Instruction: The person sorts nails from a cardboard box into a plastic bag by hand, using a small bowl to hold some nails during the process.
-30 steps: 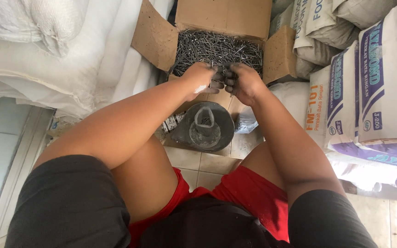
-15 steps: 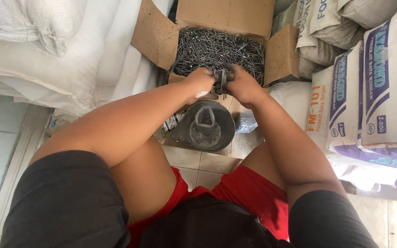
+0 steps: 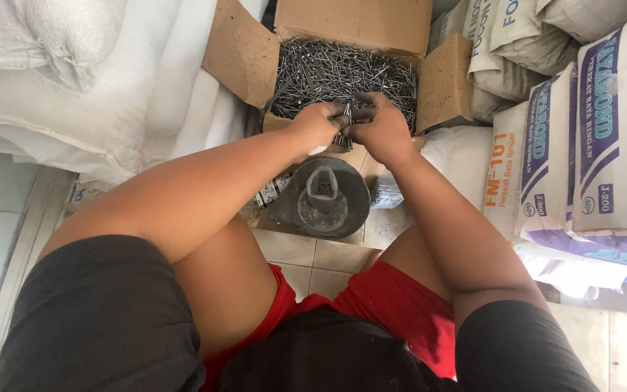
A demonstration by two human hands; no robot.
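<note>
1. Left hand (image 3: 318, 125): upper centre of frame, fingers curled shut on a bundle of nails (image 3: 344, 123), just at the front edge of the cardboard box (image 3: 241, 58).
2. Right hand (image 3: 380, 129): touching the left hand, fingers also closed round the same bundle from the other side. Nail ends stick out between the 2 hands and below them.
3. Bundle position: held above the box's near edge, approx. over the gap between box and metal scoop (image 3: 322, 197).
4. Box: top centre of frame, flaps open, filled w/ loose grey nails (image 3: 328, 69).
5. Scoop: dark, round, w/ a loop handle on top; sits on the tiled floor (image 3: 328, 265) directly below the hands, centre of frame. A few nails show through the handle opening.
6. Small clear bag (image 3: 386, 194): just right of the scoop, on the floor; contents not clear.
7. White sacks (image 3: 74, 87): stacked at upper left of frame.
8. Printed paper sacks (image 3: 589, 145): stacked at right of frame, purple and orange markings.
9. Lower frame: person's knees, red shorts (image 3: 393, 312), dark shirt.
</note>
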